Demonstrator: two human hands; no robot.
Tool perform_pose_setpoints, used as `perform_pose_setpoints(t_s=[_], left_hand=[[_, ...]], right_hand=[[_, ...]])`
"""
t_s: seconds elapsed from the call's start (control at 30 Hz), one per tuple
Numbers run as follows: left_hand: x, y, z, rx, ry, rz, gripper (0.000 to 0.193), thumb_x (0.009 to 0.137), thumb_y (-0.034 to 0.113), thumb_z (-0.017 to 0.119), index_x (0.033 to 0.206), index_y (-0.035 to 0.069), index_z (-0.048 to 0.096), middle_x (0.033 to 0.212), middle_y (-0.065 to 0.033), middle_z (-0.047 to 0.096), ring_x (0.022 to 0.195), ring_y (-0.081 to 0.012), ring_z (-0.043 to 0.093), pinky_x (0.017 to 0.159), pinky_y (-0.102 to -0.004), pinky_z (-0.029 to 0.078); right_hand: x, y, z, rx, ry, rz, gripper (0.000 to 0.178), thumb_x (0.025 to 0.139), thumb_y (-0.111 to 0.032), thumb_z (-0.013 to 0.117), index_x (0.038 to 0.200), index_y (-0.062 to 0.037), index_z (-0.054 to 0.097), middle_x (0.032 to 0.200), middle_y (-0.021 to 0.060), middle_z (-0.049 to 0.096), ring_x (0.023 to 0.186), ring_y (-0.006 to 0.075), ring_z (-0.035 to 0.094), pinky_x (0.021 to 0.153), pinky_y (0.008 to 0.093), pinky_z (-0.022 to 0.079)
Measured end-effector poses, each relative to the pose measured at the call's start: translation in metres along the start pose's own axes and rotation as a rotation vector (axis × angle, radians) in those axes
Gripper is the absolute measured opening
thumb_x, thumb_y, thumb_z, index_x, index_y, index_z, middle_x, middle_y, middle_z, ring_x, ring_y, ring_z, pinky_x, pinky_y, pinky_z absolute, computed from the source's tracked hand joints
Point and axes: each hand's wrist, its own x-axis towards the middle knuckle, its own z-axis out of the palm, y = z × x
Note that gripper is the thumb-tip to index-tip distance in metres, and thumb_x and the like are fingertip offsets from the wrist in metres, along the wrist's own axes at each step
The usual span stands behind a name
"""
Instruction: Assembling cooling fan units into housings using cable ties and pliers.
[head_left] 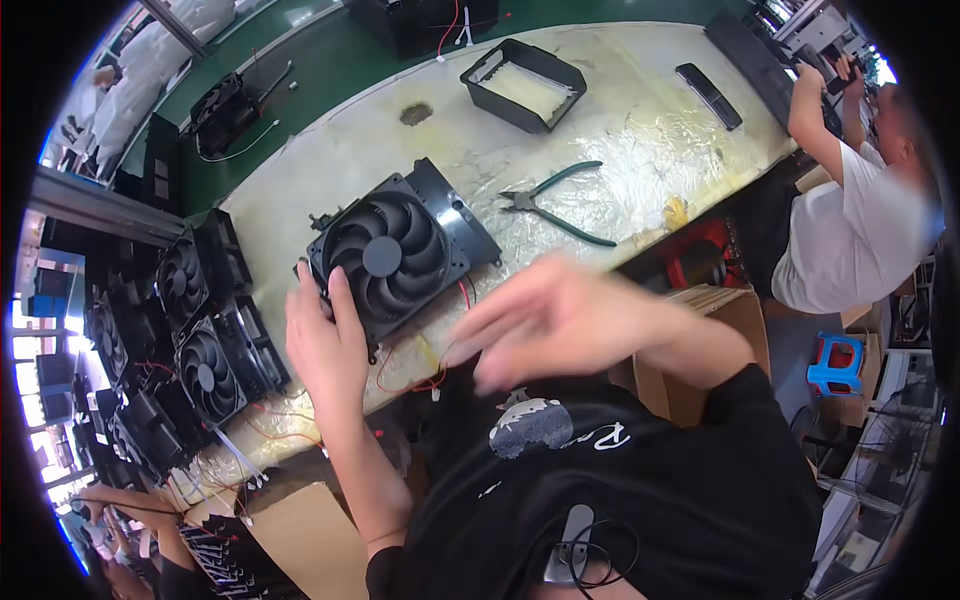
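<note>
Two bare hands work at the near edge of the film-covered table [650, 150]. The left hand [330, 345] reaches up and away from the lower edge, forearm steep, fingers pointing forward. The right hand [560, 315] enters from the right with the forearm nearly level, wrist bent, fingers directed left.

The left grip is narrow: thumb and fingers hold the near-left edge of the black fan unit [385, 255], which lies on the table, fan face up, left of the green-handled cutters [522, 201]. The right fingers are loosely curled near the red wire [464, 295]; whether they hold anything cannot be told.

Motion blur obscures the right fingers. The left fingertips are partly hidden at the unit's edge. The lower wires [408, 387] are hard to trace.
</note>
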Motion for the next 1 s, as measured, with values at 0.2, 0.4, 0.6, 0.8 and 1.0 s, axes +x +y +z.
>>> perform_pose_setpoints(t_s=[0.2,0.4,0.6,0.8,1.0], left_hand=[[0.000,0.009,-0.001,-0.015,-0.039,-0.035,0.048,0.097,0.024,0.056,0.134,-0.007,0.049,0.079,-0.0126,0.047,0.068,-0.0242,0.048,0.064,-0.0367,0.041],[-0.003,-0.001,-0.008,-0.137,-0.155,-0.033,0.056,0.096,0.018,0.058,0.142,-0.006,0.038,0.081,-0.0086,0.043,0.067,-0.0202,0.041,0.061,-0.0331,0.038],[-0.004,-0.006,-0.015,-0.315,-0.206,-0.045,0.059,0.091,0.008,0.063,0.143,-0.005,0.037,0.083,-0.0023,0.038,0.068,-0.0106,0.035,0.057,-0.0235,0.032],[-0.005,-0.008,-0.014,-0.376,-0.196,-0.052,0.064,0.088,0.007,0.067,0.144,-0.003,0.037,0.087,-0.0016,0.040,0.066,-0.0081,0.035,0.054,-0.0211,0.031],[-0.006,-0.009,-0.013,-0.448,-0.192,-0.113,0.069,0.087,0.007,0.069,0.146,-0.001,0.035,0.091,-0.0015,0.043,0.065,-0.0059,0.035,0.054,-0.0197,0.032]], right_hand=[[0.041,-0.032,-0.207,-1.287,0.959,-0.142,0.025,0.085,-0.028,0.068,0.096,-0.0065,0.072,0.085,0.0097,0.069,0.076,0.0222,0.065,0.069,0.0322,0.050],[0.100,-0.041,-0.216,-1.452,0.906,0.255,0.029,0.082,-0.035,0.068,0.092,-0.0082,0.073,0.080,0.0114,0.070,0.077,0.0273,0.068,0.071,0.0366,0.052],[0.107,-0.030,-0.235,-1.423,0.905,0.182,0.027,0.084,-0.032,0.065,0.089,-0.0065,0.073,0.076,0.0123,0.070,0.075,0.0282,0.068,0.069,0.0384,0.052],[0.110,-0.021,-0.248,-1.408,0.862,0.203,0.028,0.087,-0.030,0.062,0.092,-0.0037,0.071,0.078,0.0132,0.069,0.072,0.0272,0.067,0.066,0.0373,0.050],[0.101,-0.022,-0.255,-1.261,0.965,-0.028,0.034,0.093,-0.031,0.059,0.096,0.0017,0.065,0.070,0.0078,0.062,0.064,0.0178,0.058,0.063,0.0329,0.046]])
